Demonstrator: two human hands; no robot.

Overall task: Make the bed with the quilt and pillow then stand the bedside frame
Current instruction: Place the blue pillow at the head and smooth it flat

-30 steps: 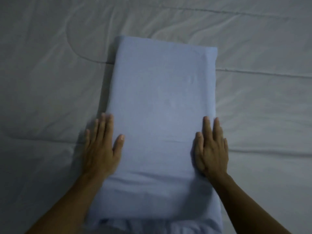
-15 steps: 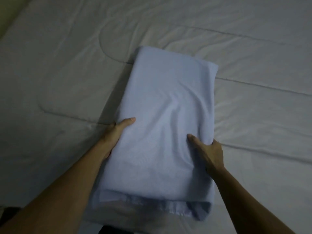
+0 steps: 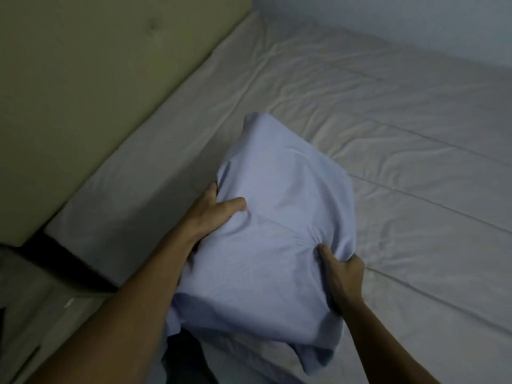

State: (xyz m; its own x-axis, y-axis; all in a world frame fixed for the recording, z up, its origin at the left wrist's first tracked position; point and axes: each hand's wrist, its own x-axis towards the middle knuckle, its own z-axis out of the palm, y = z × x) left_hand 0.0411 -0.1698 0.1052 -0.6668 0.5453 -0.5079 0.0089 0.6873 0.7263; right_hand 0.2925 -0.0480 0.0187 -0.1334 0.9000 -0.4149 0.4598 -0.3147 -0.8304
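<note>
A pale blue pillow is held up off the bed, tilted, its far end toward the headboard. My left hand grips its left edge, thumb on top. My right hand clutches its right edge, and the cover bunches under the fingers. The loose open end of the pillowcase hangs down near me. A grey-white quilt lies spread over the bed, wrinkled, with stitched seams. No bedside frame is in view.
An olive padded headboard stands at the left. The mattress corner shows below it, with a dark gap and pale floor beside the bed. A light wall runs along the far side.
Both hands went from lying flat on the pillow to gripping its sides. The pillow has been lifted off the quilt and swung toward the headboard. My view turned left.
</note>
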